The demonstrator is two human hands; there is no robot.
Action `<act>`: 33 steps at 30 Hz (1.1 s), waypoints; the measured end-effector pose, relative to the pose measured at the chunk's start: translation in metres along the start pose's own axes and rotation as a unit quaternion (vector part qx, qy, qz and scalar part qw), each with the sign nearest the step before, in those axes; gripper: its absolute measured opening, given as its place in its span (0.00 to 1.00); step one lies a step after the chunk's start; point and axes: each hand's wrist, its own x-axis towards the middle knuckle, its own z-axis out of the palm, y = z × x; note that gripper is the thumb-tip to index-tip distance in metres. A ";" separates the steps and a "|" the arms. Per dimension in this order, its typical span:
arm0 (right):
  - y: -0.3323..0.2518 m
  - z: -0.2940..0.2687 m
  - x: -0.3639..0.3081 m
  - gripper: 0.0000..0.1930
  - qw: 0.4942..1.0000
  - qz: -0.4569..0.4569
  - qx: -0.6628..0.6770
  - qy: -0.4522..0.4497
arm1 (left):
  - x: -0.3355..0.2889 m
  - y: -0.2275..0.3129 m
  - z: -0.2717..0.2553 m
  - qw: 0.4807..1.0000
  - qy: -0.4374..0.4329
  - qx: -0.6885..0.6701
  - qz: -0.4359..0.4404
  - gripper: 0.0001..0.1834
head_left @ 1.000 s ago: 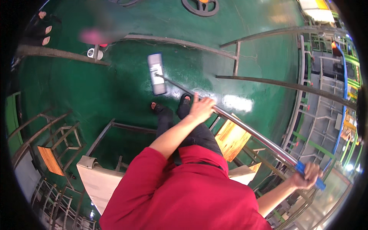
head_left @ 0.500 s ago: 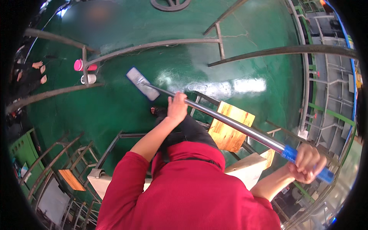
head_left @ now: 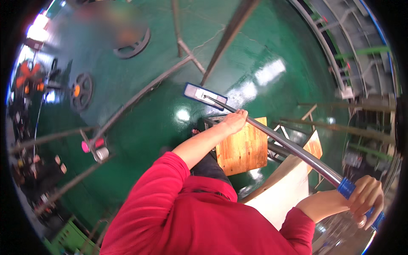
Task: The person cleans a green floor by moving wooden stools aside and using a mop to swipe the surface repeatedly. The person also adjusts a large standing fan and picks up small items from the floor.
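A flat mop [head_left: 293,146] with a metal pole runs slantwise across my front. My left hand [head_left: 235,122] is wrapped round the pole a short way above the mop head. Around the blue grip at the pole's upper end, at the far right, my right hand [head_left: 366,199] is closed. The mop head [head_left: 197,93], a pale plate with a blue rim, lies flat on the green floor ahead of me. A wooden stool seat [head_left: 242,146] is just under the pole, close to my left forearm. One sandalled foot [head_left: 195,131] shows beside the stool.
Metal frame bars [head_left: 144,91] stand over the floor ahead, one ending close to the mop head. A pink container [head_left: 91,145] and a white one [head_left: 102,154] sit at the left. Conveyor-like rails [head_left: 318,46] line the right. Another person's dark-clothed limbs [head_left: 42,174] show far left.
The mop head has swung to the right, with both hands still on the pole. My view has turned, so the bars and containers appear shifted and more of the stool seat shows.
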 end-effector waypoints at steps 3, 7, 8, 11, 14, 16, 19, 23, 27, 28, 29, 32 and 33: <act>-0.003 -0.007 0.003 0.07 0.999 0.002 0.028 -0.024 | 0.033 0.027 0.017 0.999 -0.024 0.000 0.043 0.16; -0.019 -0.016 -0.018 0.10 0.980 -0.020 -0.164 0.113 | 0.083 0.042 0.036 1.000 0.008 0.009 0.022 0.16; -0.021 -0.006 -0.023 0.11 0.947 -0.040 -0.223 0.227 | 0.098 0.047 0.030 1.000 -0.002 -0.002 0.012 0.17; 0.014 0.017 -0.021 0.15 0.778 -0.115 -0.368 0.496 | 0.144 0.036 0.020 0.995 0.016 0.088 0.048 0.17; 0.074 0.020 -0.019 0.11 0.811 -0.116 -0.406 0.405 | 0.171 -0.002 0.006 0.993 0.030 0.110 0.024 0.20; 0.105 0.023 -0.026 0.11 0.857 -0.099 -0.388 0.324 | 0.177 -0.005 -0.019 0.992 -0.046 0.118 -0.020 0.21; 0.132 0.044 -0.036 0.09 0.722 -0.095 -0.470 0.500 | 0.181 -0.021 -0.049 0.979 -0.124 0.160 0.015 0.22; 0.138 0.071 -0.025 0.23 0.534 -0.143 -0.490 0.674 | 0.191 -0.072 -0.102 0.951 -0.179 0.246 -0.062 0.17; 0.140 0.063 -0.009 0.21 0.488 -0.188 -0.532 0.666 | 0.214 -0.120 -0.125 0.965 -0.109 0.229 -0.069 0.15; 0.140 0.054 -0.008 0.21 0.479 -0.189 -0.533 0.671 | 0.219 -0.119 -0.126 0.971 -0.081 0.202 -0.104 0.16; 0.138 0.044 -0.010 0.19 0.492 -0.200 -0.540 0.653 | 0.224 -0.117 -0.125 0.974 -0.051 0.174 -0.138 0.16; 0.115 0.009 -0.013 0.13 0.491 -0.221 -0.562 0.628 | 0.243 -0.099 -0.124 0.942 -0.088 0.218 -0.239 0.20; 0.107 -0.005 -0.018 0.13 0.517 -0.233 -0.551 0.612 | 0.238 -0.090 -0.130 0.935 -0.085 0.227 -0.258 0.21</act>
